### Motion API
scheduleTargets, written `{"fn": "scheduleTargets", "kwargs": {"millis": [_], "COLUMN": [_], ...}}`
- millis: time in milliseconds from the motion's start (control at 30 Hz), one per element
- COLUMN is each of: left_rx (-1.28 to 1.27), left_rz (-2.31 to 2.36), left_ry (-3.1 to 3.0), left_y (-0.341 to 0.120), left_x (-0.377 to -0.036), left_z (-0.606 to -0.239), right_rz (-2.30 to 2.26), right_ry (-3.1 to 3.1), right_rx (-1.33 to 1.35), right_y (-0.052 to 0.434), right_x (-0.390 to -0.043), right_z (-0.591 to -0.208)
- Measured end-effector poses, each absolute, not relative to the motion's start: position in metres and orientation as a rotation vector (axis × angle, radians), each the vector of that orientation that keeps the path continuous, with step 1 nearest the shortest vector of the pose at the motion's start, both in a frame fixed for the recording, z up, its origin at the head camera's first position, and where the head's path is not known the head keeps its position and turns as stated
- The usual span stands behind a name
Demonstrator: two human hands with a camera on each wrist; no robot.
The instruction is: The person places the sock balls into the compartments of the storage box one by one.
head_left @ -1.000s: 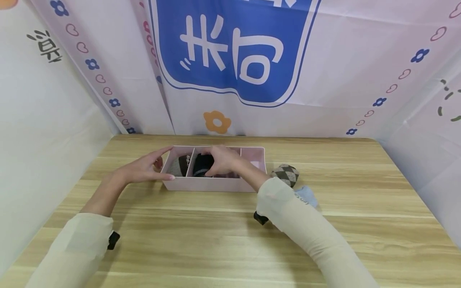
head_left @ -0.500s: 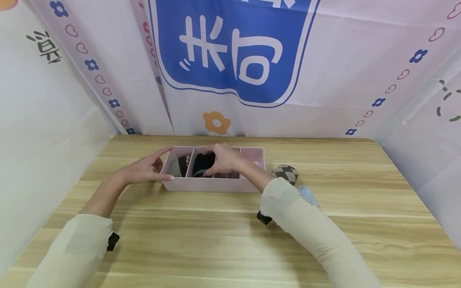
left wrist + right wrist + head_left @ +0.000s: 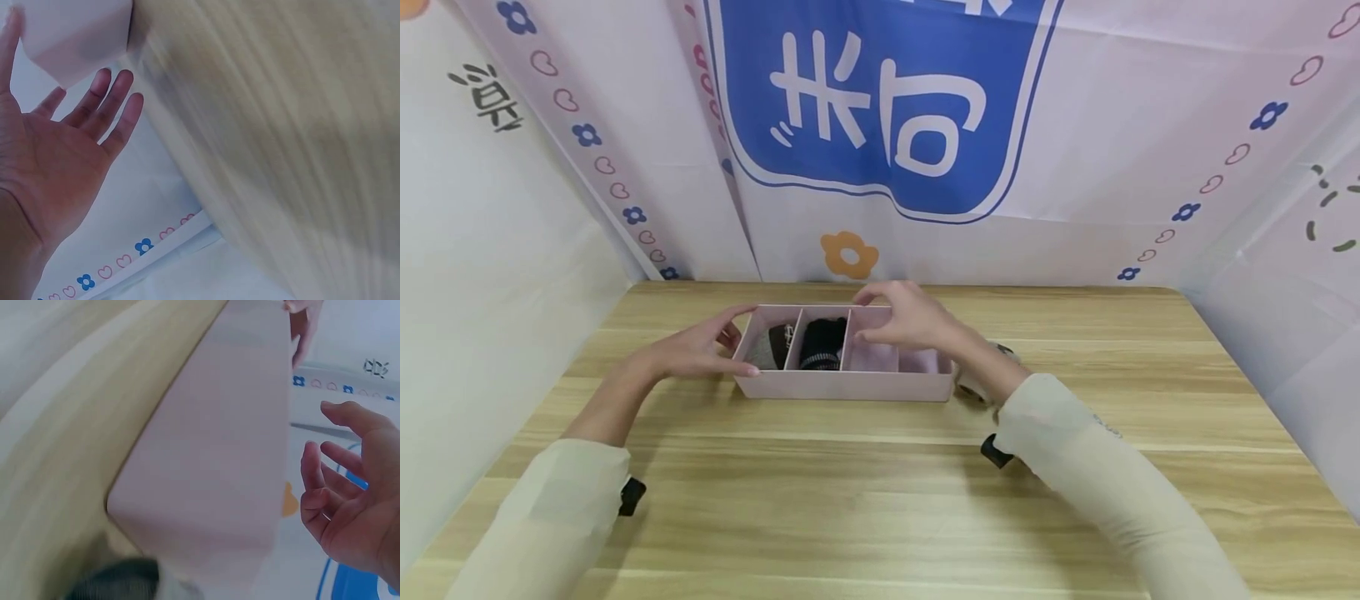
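Observation:
A pale pink divided box (image 3: 842, 385) stands on the table. Its leftmost compartment holds a grey and brown sock (image 3: 773, 346); the second one holds a black rolled sock (image 3: 823, 343) with a white stitched band. My left hand (image 3: 700, 346) spans the box's left end, thumb at the front rim and index finger at the back corner, the other fingers loose and spread. Over the third compartment hovers my right hand (image 3: 906, 317), fingers loosely bent and holding nothing, as its wrist view also shows. A patterned sock (image 3: 973, 387) lies right of the box, partly hidden beneath my right forearm.
The wooden table (image 3: 820, 500) reaches back to a printed cloth backdrop (image 3: 1075, 242), with cloth walls at both sides. Black wrist cameras hang under both sleeves. In the right wrist view, a blurred dark thing (image 3: 119, 581) lies near the box's end.
My right hand has let go of the black sock, leaving it in the second compartment, and has moved up and right. The left hand stays at the box's end.

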State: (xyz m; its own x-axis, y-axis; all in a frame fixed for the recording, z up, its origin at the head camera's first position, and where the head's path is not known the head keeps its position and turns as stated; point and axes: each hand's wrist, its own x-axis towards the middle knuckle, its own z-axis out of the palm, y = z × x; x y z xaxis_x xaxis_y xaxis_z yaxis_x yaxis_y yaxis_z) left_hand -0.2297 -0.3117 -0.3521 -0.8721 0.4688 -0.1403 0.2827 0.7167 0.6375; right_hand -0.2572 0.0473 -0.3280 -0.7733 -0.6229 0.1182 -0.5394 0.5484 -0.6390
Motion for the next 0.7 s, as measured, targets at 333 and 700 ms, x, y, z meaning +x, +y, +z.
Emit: {"fn": "scheduleTargets", "kwargs": {"millis": [333, 700], "left_rx": [0.567, 0.529], "left_rz": [0.896, 0.882], "left_ry": [2.571, 2.536], "left_y": [-0.311, -0.306], "left_x": [-0.234, -0.236], "left_z": [-0.345, -0.343], "right_rz": [-1.125, -1.182], "right_ry": [2.672, 2.682], "right_rx": [-0.973, -0.85], "right_y": [0.087, 0.135], "right_x": [-0.251, -0.245], "right_z": [-0.317, -0.317]}}
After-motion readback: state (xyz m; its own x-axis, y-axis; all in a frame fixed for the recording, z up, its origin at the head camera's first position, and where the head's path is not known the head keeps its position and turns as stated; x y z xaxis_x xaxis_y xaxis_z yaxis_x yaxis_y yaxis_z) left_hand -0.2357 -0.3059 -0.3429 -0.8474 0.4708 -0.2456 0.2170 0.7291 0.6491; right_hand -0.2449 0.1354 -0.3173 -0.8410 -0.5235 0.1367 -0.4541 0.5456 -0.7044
